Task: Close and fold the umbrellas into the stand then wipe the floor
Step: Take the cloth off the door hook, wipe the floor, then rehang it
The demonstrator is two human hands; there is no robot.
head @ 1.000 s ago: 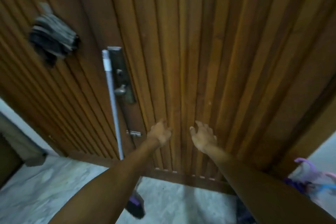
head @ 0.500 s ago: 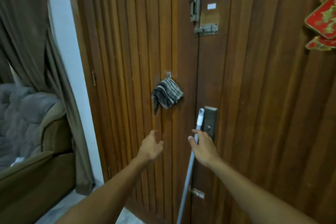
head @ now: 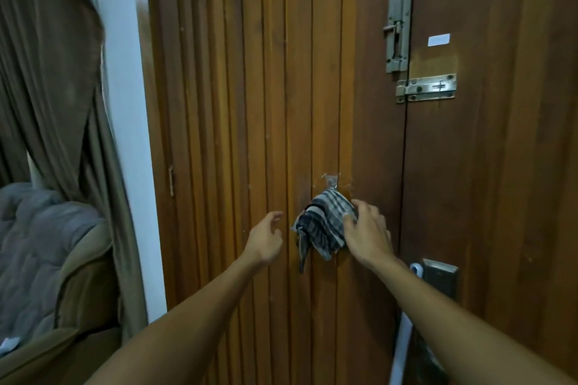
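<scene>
A striped grey-and-black cloth [head: 319, 225] hangs from a small hook [head: 331, 181] on the wooden door [head: 237, 103]. My right hand [head: 366, 233] lies on the cloth's right side, fingers curling onto the fabric. A little left of the cloth, my left hand [head: 266, 237] hovers with relaxed fingers and holds nothing. A white mop pole [head: 403, 334] leans against the door below my right forearm. No umbrella or stand is in view.
Metal bolts [head: 398, 9] and a latch plate [head: 425, 87] sit high on the door's right leaf, a lock plate [head: 441, 278] lower down. A brown curtain [head: 53, 87] and a sofa with a grey blanket [head: 34, 247] are at the left.
The view has lifted from the floor to the door's middle. My right hand moved up from beside the mop pole onto the hanging cloth; my left hand rose with it.
</scene>
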